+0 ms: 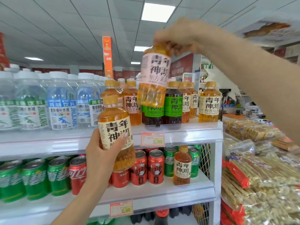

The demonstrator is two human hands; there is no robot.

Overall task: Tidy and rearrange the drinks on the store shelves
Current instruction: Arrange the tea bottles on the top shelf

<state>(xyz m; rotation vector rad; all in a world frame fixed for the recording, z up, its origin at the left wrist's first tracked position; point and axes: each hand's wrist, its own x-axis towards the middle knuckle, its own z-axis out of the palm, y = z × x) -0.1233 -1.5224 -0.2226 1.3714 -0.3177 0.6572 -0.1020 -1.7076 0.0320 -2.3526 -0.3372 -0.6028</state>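
- A pink-label bottle (pixel 155 73) is being held by its top in the right grip (pixel 177 38), whose fingers are being curled down over the cap.
- The bottle is being hung below that grip, its long axis almost upright with a slight tilt, above the top shelf (pixel 186 135).
- Its base is being shown in front of the green-label bottles (pixel 172 106). A shelved pink bottle (pixel 131 103) is being seen just to the left and lower, so a short move down and leftward is probably being called for.
- A cream-label bottle (pixel 116 132) is being held upright in the left grip (pixel 100 153), with fingers and thumb wrapped round its lower label, in front of the shelf edge.
- The matching cream row (pixel 209 103) is being seen at the shelf's right end, nearer the right grip than the left.
- One stray tea bottle (pixel 181 166) is being seen standing among the cans (pixel 155 168) on the shelf below.
- The right grip and pink label are being smeared by motion blur; the cap is being hidden by the fingers.
- The depth between the hanging bottle and the shelved ones cannot be told.
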